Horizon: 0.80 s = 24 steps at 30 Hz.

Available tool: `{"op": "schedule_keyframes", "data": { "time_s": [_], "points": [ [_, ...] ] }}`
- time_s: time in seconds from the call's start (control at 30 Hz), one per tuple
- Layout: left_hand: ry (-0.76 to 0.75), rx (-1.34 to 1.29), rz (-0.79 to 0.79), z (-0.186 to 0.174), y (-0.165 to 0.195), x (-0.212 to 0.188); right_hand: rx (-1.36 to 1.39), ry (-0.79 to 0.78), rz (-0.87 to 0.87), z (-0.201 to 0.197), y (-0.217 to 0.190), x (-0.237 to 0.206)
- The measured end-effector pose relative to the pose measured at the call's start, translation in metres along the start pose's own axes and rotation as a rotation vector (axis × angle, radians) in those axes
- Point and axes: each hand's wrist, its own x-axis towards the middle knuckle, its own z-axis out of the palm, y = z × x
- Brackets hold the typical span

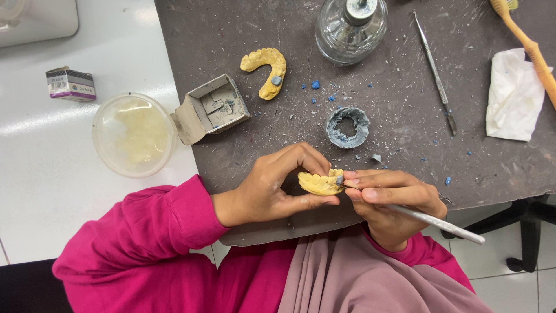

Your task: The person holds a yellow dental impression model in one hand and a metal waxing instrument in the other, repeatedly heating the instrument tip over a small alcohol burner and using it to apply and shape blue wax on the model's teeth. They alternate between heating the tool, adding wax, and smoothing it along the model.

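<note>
My left hand (272, 188) grips a yellow dental cast of a tooth arch (320, 183) over the near edge of the dark grey mat (394, 104). A small grey-blue wax tooth sits on the cast's right end. My right hand (392, 203) holds a slim white-handled carving tool (440, 223) like a pen, its tip hidden at that wax spot. A second yellow cast (267, 69) with a blue-grey wax tooth lies further back on the mat.
A grey wax ring (347, 127), blue wax crumbs, a glass burner (351, 26), a metal instrument (435, 72), a white tissue (512, 95) and an orange toothbrush (530, 49) lie on the mat. An open small carton (213, 107), a lidded plastic tub (134, 134) and a small box (70, 84) stand to the left.
</note>
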Motion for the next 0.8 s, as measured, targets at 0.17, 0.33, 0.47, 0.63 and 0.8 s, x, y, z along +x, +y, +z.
{"op": "schedule_keyframes", "data": {
  "time_s": [0.17,0.33,0.47,0.63,0.8],
  "points": [
    [-0.005,-0.023,-0.024,0.0002,0.0000,-0.0012,-0.008,-0.022,-0.002,-0.0020,0.0001,0.0002],
    [-0.016,-0.018,-0.027,0.0001,-0.0006,-0.0002,-0.016,-0.003,0.032,-0.0027,-0.0012,-0.0011],
    [-0.013,-0.023,-0.026,0.0002,-0.0008,-0.0006,0.012,0.004,0.033,-0.0016,-0.0004,-0.0015],
    [-0.017,-0.014,-0.037,-0.0009,-0.0005,-0.0001,0.004,-0.024,0.030,-0.0027,-0.0018,0.0008],
    [-0.025,-0.028,-0.034,-0.0012,0.0002,0.0004,0.015,-0.011,0.038,-0.0014,-0.0020,0.0009]
  ]
}}
